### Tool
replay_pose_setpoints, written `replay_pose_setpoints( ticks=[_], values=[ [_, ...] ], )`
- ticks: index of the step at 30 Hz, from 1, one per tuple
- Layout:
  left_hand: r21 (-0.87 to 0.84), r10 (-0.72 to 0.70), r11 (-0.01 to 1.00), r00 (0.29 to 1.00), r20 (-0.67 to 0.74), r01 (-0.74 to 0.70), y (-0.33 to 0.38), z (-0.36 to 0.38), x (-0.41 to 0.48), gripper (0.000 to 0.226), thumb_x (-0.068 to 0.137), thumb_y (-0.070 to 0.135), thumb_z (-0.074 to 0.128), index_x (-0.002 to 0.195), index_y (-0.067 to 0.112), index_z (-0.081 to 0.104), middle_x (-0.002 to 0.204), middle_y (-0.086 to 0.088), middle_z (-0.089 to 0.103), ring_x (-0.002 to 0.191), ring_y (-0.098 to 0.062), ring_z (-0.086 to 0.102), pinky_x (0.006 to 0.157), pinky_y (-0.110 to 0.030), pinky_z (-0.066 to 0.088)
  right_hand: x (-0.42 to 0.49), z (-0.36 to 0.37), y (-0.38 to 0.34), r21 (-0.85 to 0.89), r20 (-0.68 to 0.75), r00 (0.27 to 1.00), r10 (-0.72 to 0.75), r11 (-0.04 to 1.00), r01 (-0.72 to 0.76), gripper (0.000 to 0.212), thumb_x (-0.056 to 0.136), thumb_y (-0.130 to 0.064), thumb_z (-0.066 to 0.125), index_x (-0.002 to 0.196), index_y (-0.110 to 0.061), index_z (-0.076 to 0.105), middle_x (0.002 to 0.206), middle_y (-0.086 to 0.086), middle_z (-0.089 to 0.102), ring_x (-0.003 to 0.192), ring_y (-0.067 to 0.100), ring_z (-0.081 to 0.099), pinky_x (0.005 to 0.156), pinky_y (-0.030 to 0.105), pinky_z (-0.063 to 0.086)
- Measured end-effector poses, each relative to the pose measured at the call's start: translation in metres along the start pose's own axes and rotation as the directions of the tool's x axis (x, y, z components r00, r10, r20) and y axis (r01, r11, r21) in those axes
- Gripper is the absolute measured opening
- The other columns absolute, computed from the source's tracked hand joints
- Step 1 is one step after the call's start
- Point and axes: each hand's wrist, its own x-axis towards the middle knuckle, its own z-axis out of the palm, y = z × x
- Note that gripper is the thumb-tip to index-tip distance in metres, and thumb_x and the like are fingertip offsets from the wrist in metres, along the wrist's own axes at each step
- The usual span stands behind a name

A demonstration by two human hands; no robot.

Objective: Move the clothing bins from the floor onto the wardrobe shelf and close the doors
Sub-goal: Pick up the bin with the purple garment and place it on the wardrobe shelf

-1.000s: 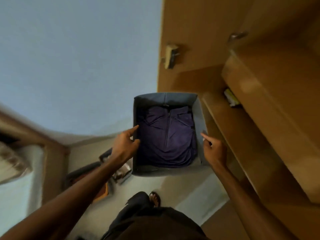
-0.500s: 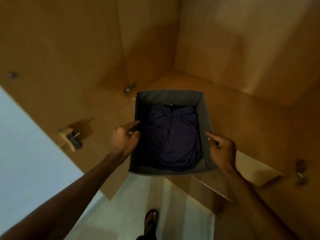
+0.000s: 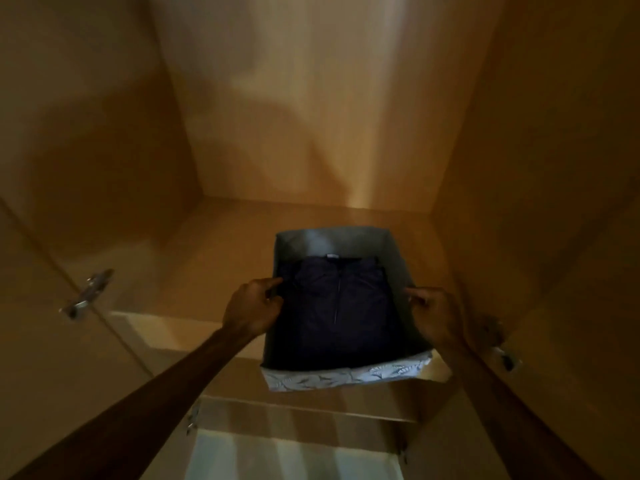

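A grey fabric clothing bin (image 3: 346, 377) with a white leaf-patterned front holds a folded dark purple garment (image 3: 337, 306). It lies over the right part of the wooden wardrobe shelf (image 3: 214, 258), its front end past the shelf's front edge. My left hand (image 3: 251, 308) grips the bin's left wall, thumb inside. My right hand (image 3: 433, 315) grips the right wall, close to the wardrobe's right side panel (image 3: 540, 168).
The open left door (image 3: 45, 341) carries a metal hinge (image 3: 86, 294). A second hinge (image 3: 507, 358) sits on the right side. Another shelf edge (image 3: 304, 412) and pale floor (image 3: 294, 459) show below. The shelf's left half and back are bare wood.
The view swung from the room and floor into the wardrobe. The bin, held in both hands, went up and forward over the shelf, and its patterned front now shows.
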Motion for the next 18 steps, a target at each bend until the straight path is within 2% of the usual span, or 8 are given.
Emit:
replay_pose_setpoints(
  ticks=[3,7,8,11,12,14,16,18],
  values=[
    [-0.021,0.054,0.998,0.993,0.105,-0.052,0.021,0.032,0.044,0.055,0.081,0.035,0.050,0.135,0.038,0.052,0.125,0.005,0.067,0.105,-0.016,0.067,0.085,-0.037,0.057,0.030,-0.013,0.020,-0.043,-0.008,0.993,0.114,0.993,-0.114,0.031,0.093,-0.004,0.051,0.114,-0.010,0.071,0.120,0.017,0.068,0.105,0.036,0.064,0.092,0.035,0.047],
    [-0.374,0.167,0.928,0.897,0.409,-0.002,0.081,0.060,0.073,0.078,0.081,0.033,0.074,0.148,0.024,0.033,0.144,0.003,0.042,0.133,-0.018,0.044,0.110,-0.037,0.039,0.076,-0.031,0.048,-0.056,0.075,0.967,0.245,0.969,-0.241,0.046,0.094,-0.012,0.052,0.139,-0.008,0.048,0.138,0.020,0.053,0.121,0.038,0.054,0.101,0.043,0.045],
    [-0.343,0.213,0.939,0.844,0.492,-0.037,0.089,0.064,0.078,0.096,0.075,0.041,0.079,0.151,0.024,0.023,0.149,0.003,0.028,0.138,-0.015,0.031,0.114,-0.034,0.031,0.085,-0.032,0.052,-0.059,0.070,0.966,0.250,0.967,-0.246,0.053,0.093,-0.016,0.055,0.144,-0.007,0.041,0.144,0.020,0.047,0.129,0.038,0.047,0.107,0.045,0.041],
    [0.014,0.250,0.939,0.709,0.660,-0.344,0.094,0.076,0.096,0.145,0.044,0.075,0.078,0.152,0.033,-0.009,0.157,0.002,-0.023,0.145,-0.016,-0.006,0.121,-0.034,0.013,0.103,-0.031,0.065,-0.122,-0.019,0.978,0.207,0.971,-0.208,0.069,0.091,-0.032,0.061,0.149,-0.009,0.030,0.154,0.016,0.033,0.141,0.035,0.032,0.115,0.047,0.030],
    [0.090,0.247,0.912,0.711,0.658,-0.400,0.086,0.083,0.102,0.146,0.042,0.080,0.075,0.151,0.036,-0.012,0.155,-0.001,-0.033,0.145,-0.018,-0.012,0.122,-0.038,0.014,0.103,-0.028,0.069,-0.136,-0.057,0.983,0.177,0.974,-0.183,0.069,0.090,-0.034,0.061,0.149,-0.010,0.032,0.155,0.016,0.033,0.142,0.035,0.030,0.116,0.047,0.029],
    [0.151,0.300,0.879,0.771,0.562,-0.452,0.080,0.097,0.107,0.133,0.051,0.082,0.068,0.153,0.035,-0.004,0.158,-0.005,-0.028,0.149,-0.025,-0.001,0.119,-0.041,0.026,0.099,-0.024,0.075,-0.117,-0.140,0.986,0.090,0.987,-0.107,0.063,0.090,-0.033,0.061,0.145,-0.010,0.040,0.153,0.016,0.036,0.141,0.035,0.032,0.115,0.048,0.030],
    [0.202,0.340,0.881,0.869,0.359,-0.428,0.083,0.107,0.105,0.112,0.062,0.077,0.058,0.154,0.028,0.015,0.163,-0.011,-0.003,0.147,-0.030,0.021,0.113,-0.043,0.035,0.100,-0.025,0.079,-0.097,-0.189,0.981,-0.040,0.995,0.022,0.058,0.089,-0.033,0.059,0.140,-0.008,0.047,0.150,0.017,0.041,0.138,0.037,0.036,0.113,0.049,0.032],
    [0.240,0.400,0.875,0.907,0.133,-0.421,0.088,0.118,0.100,0.094,0.071,0.069,0.054,0.148,0.018,0.034,0.159,-0.015,0.022,0.142,-0.034,0.030,0.109,-0.047,0.038,0.106,-0.030,0.081,-0.128,-0.186,0.973,-0.133,0.986,0.110,0.061,0.088,-0.041,0.051,0.139,-0.008,0.049,0.150,0.017,0.040,0.137,0.036,0.037,0.112,0.050,0.034]
  ],
)
